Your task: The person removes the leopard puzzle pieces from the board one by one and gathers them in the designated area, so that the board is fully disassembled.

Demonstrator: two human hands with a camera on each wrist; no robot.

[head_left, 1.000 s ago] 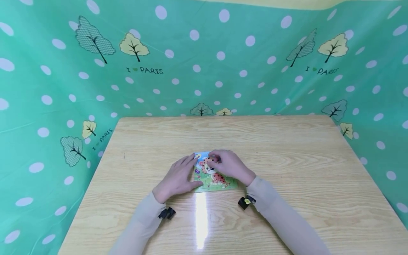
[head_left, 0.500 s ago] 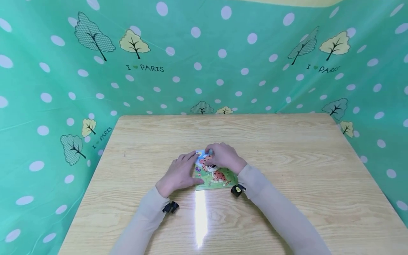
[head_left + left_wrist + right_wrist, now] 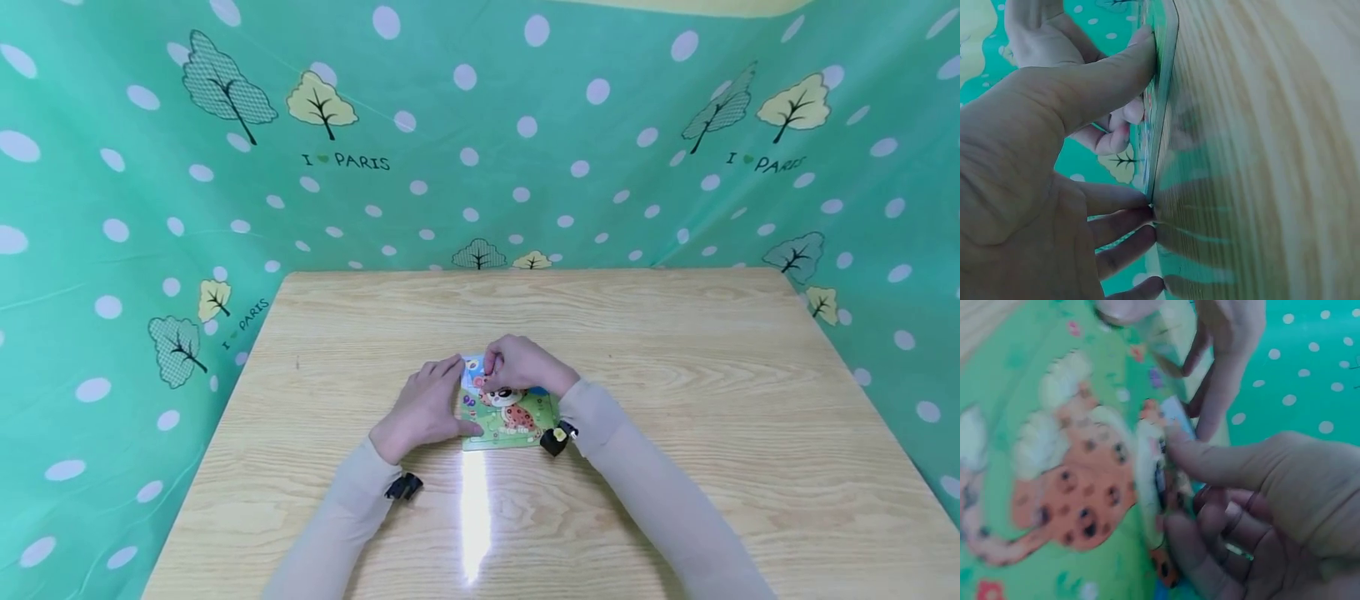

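A jigsaw puzzle board with a spotted leopard on green grass and blue sky lies flat on the table. My left hand is spread along its left side, with the thumb on the board's near left part and the fingertips at the edge and on the tabletop. My right hand reaches over the far part and pinches the leopard-head puzzle piece between thumb and fingers. That piece stands tilted up against the flat leopard body in the right wrist view. My right fingers hide part of it.
The wooden table spreads around the board on every side. A green dotted cloth hangs behind and beside it. A bright light reflection falls on the tabletop in front of the board.
My right hand has moved left and slightly away over the board, its fingers now at the leopard's head. The left hand has stayed nearly still at the board's left side.
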